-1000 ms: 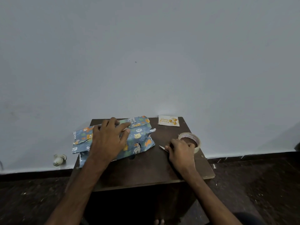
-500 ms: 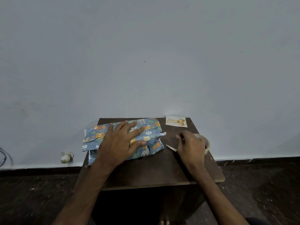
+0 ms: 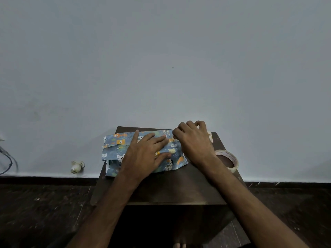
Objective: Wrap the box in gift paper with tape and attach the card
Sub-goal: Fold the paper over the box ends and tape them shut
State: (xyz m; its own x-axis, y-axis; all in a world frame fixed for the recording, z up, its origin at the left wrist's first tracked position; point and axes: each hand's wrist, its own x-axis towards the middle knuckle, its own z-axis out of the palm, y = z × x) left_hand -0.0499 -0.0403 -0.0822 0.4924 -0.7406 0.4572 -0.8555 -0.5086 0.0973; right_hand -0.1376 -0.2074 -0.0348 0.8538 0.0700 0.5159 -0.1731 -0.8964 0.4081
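L hand (image 3: 143,154) lay flat on the wrapped box (image 3: 114,143), fingers straight, prob. pinning the seam; R hand (image 3: 195,142) sat just beside those fingertips, fingers curled at the seam's end, grip unclear; tape roll (image 3: 227,159) sat on table (image 3: 179,187) near R wrist.

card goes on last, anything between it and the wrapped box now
Only the right hand, which covers the gap and hides most of the small white card at the brown wooden table's far right. The left hand lies flat on the blue animal-print wrapped box.
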